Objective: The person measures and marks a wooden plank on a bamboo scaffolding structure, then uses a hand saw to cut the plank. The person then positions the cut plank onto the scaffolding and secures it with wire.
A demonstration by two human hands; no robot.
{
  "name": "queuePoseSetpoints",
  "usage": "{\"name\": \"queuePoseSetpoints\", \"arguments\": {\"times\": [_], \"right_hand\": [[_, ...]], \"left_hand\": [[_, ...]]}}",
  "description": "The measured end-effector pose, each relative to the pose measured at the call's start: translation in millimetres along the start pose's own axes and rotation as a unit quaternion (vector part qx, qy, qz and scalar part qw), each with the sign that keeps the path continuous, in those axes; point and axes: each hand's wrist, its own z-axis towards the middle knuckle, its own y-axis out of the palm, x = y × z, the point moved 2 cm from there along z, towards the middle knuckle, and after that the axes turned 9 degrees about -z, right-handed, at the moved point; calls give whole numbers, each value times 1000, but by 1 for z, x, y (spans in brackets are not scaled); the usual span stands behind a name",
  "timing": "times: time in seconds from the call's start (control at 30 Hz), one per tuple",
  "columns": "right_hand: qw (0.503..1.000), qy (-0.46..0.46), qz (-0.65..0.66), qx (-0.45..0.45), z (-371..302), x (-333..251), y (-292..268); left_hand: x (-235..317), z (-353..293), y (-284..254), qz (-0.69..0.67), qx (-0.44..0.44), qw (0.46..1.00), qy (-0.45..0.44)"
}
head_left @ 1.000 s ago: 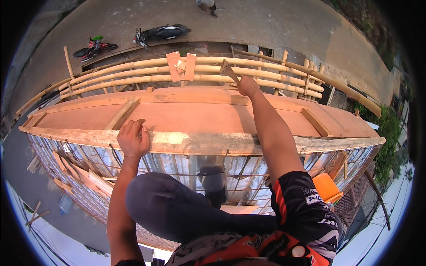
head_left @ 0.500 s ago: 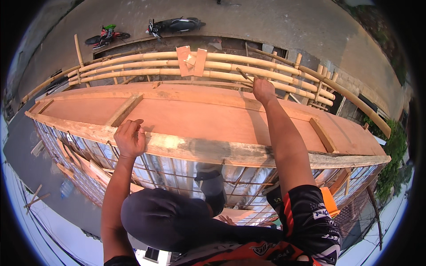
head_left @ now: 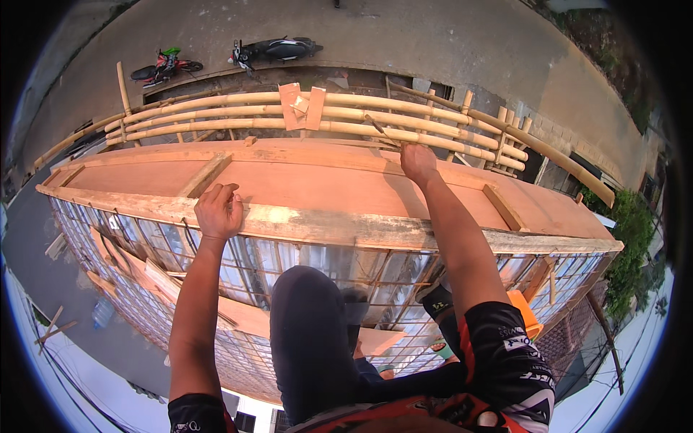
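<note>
My left hand [head_left: 219,211] is at the near timber beam [head_left: 310,225] of a long plywood formwork panel [head_left: 317,180], beside a short wooden cross-batten [head_left: 207,175]. Its fingers are curled in, and anything between them is too small to make out. My right hand [head_left: 419,163] is closed over the panel's far edge, gripping a slim dark hand tool [head_left: 375,124] that points away and to the left. Most of the tool's handle is hidden in the fist. A second batten [head_left: 505,207] crosses the panel right of my right forearm.
Bamboo rails [head_left: 390,115] run beyond the panel, with wooden pieces [head_left: 302,108] fixed on them. Far below, two motorcycles [head_left: 278,49] stand on the road. Nearer me, a steel rebar grid [head_left: 253,263] lies over metal sheets, with my bent knee [head_left: 307,296] above it.
My bent leg has swung from the left to upright, its knee closer to the beam. Both hands stay at nearly the same places on the panel, as the view shifts slightly.
</note>
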Motion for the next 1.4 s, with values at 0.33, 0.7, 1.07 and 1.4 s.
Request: {"name": "queuePoseSetpoints", "arguments": {"times": [0.33,0.7,1.07,1.4], "right_hand": [[994,104,25,-22,-13,-38,-62],[984,172,3,-53,-82,-86,-97],[946,261,112,159,-166,-138,-119],[904,312,147,253,-171,-147,-111]], "left_hand": [[-10,-6,2,-16,47,999,-2],[-12,-16,2,-35,97,994,-21],[-15,-20,7,-32,94,995,-31],[-18,-11,14,-7,52,998,-46]]}}
